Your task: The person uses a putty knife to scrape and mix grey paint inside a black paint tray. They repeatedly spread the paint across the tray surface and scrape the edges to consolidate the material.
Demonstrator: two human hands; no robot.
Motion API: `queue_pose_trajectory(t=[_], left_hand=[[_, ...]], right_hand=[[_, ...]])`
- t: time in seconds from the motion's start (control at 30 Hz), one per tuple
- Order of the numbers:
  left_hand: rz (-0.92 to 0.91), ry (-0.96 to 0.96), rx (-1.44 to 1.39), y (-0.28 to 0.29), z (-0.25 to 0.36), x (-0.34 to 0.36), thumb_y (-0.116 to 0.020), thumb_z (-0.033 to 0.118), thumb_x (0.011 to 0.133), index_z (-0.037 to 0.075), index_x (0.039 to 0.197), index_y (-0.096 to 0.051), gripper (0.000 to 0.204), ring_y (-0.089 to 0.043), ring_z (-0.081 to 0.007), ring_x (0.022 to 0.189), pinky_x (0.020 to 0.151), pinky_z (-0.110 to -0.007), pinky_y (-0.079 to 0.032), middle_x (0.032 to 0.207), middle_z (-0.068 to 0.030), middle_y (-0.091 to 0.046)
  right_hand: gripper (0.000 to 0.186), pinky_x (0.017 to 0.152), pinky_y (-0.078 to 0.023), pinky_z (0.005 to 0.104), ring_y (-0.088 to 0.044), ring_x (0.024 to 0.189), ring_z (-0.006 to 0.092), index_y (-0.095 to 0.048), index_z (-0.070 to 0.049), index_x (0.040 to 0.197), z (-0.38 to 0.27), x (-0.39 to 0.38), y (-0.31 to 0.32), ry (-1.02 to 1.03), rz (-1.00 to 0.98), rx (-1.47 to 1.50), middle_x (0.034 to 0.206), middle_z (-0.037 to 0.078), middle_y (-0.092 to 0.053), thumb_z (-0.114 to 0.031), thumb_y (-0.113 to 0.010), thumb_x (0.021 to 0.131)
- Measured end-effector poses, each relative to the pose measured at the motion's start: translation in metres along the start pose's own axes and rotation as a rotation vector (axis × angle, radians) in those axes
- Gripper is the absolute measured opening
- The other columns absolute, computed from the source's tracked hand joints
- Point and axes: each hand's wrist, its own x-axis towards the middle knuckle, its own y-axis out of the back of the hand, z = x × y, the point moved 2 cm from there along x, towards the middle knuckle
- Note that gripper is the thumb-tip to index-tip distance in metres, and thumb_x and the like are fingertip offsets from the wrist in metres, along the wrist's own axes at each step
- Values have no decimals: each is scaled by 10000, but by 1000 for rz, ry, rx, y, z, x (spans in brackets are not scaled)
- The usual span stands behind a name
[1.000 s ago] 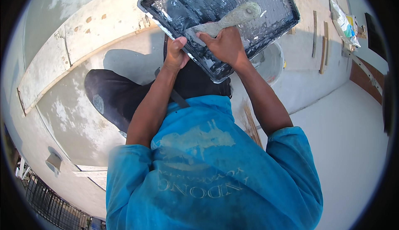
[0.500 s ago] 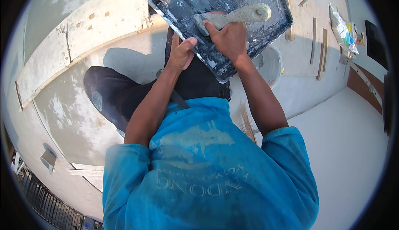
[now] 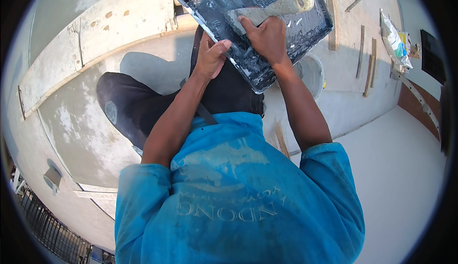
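A black paint tray, smeared with whitish and grey residue, is held tilted above my dark trousers. My left hand is closed on its near left edge, the thumb on the rim and the other fingers hidden beneath. Inside the tray, my right hand grips a putty knife crusted with grey filler. The knife's handle points up to the right, and its blade lies low over the tray's left part. How far the blade touches the tray bottom I cannot tell.
A translucent bucket stands below the tray's right side. Pale boards run along the upper left. Wooden strips and a white bag are at the right. Bristles show beside my right elbow.
My right hand and the putty knife have shifted slightly to the right and up, showing more of the blade. The tray has turned a little; my left hand still holds its edge.
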Motion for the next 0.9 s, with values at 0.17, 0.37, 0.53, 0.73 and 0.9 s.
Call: queue_pose_trajectory(t=[0.17,0.37,0.53,0.73,0.9], left_hand=[[-6,-2,50,4,-1,4,-754,160,825,59,1471,-361,763,-567,-215,1237,1068,-389,-464,1359,-97,-548],[-5,7,64,-1,0,1,-761,205,809,63,1483,-350,802,-564,-220,1237,1068,-388,-460,1354,-96,-547],[-17,65,-67,7,-3,-6,-739,215,822,56,1482,-359,779,-584,-238,1224,1033,-431,-510,1353,-107,-548],[-27,93,-36,13,-4,-6,-734,248,823,22,1461,-363,772,-601,-272,1211,1020,-441,-529,1335,-141,-556],[-31,13,-45,2,4,-3,-734,241,825,8,1435,-395,736,-615,-268,1194,1012,-437,-533,1315,-145,-581]], right_hand=[[422,451,-430,362,-553,403,240,-644,53,616,-2,8,-6,18,28,-28,512,179,-580,-276,-825,808],[420,476,-447,364,-561,431,198,-652,44,612,0,18,-4,-132,-5,36,521,148,-608,-288,-832,797],[368,521,-473,351,-612,526,149,-690,40,684,-21,7,-3,-348,-342,243,582,108,-648,-281,-822,805],[323,608,-497,328,-653,646,142,-748,11,889,-14,-8,-1,-285,-330,367,670,120,-689,-300,-802,819],[281,647,-520,335,-664,675,150,-762,-8,1010,0,0,47,-192,-370,72,785,122,-743,-230,-798,842]])
